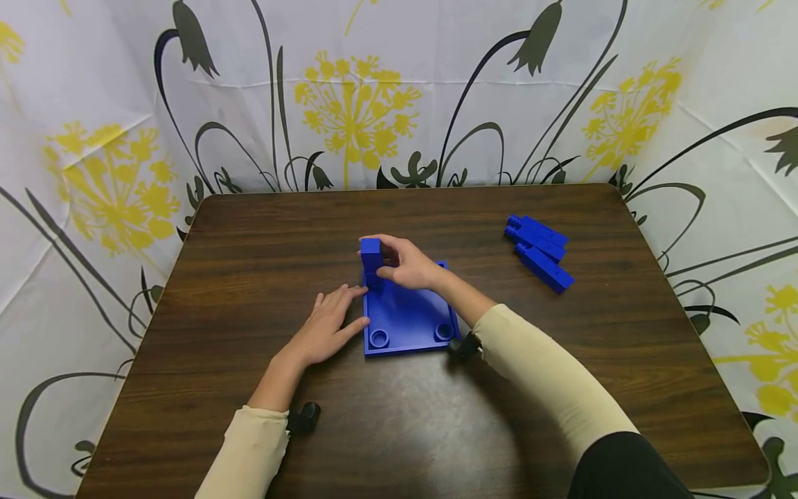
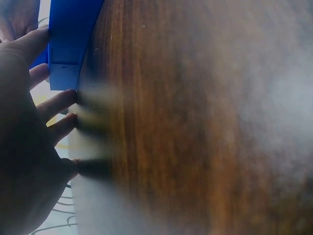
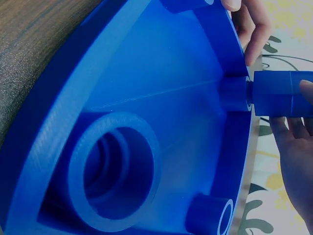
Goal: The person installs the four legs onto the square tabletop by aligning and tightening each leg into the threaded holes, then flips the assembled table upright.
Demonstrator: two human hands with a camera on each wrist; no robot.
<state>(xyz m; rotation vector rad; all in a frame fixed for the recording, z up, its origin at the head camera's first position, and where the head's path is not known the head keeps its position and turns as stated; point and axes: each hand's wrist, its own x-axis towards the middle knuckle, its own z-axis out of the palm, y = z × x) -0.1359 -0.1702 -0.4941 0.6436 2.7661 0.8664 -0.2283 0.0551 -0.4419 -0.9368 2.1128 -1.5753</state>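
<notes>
A shallow blue panel (image 1: 408, 312) with raised edges and round corner sockets lies on the table. My right hand (image 1: 408, 265) grips a square blue leg (image 1: 371, 255) upright over the panel's far left corner. In the right wrist view, the lower end of that leg meets the rim of a socket (image 3: 235, 93), with a dark threaded bit showing between them. My left hand (image 1: 329, 320) lies with fingers spread and extended against the panel's left edge. Two near sockets show open, one at the near left (image 1: 379, 339) and one at the near right (image 1: 444, 333).
Several more blue legs (image 1: 545, 269) lie together on the brown wooden table (image 1: 262, 242), right of the panel. Behind the table hangs a white curtain (image 1: 424, 41) with yellow and grey flowers.
</notes>
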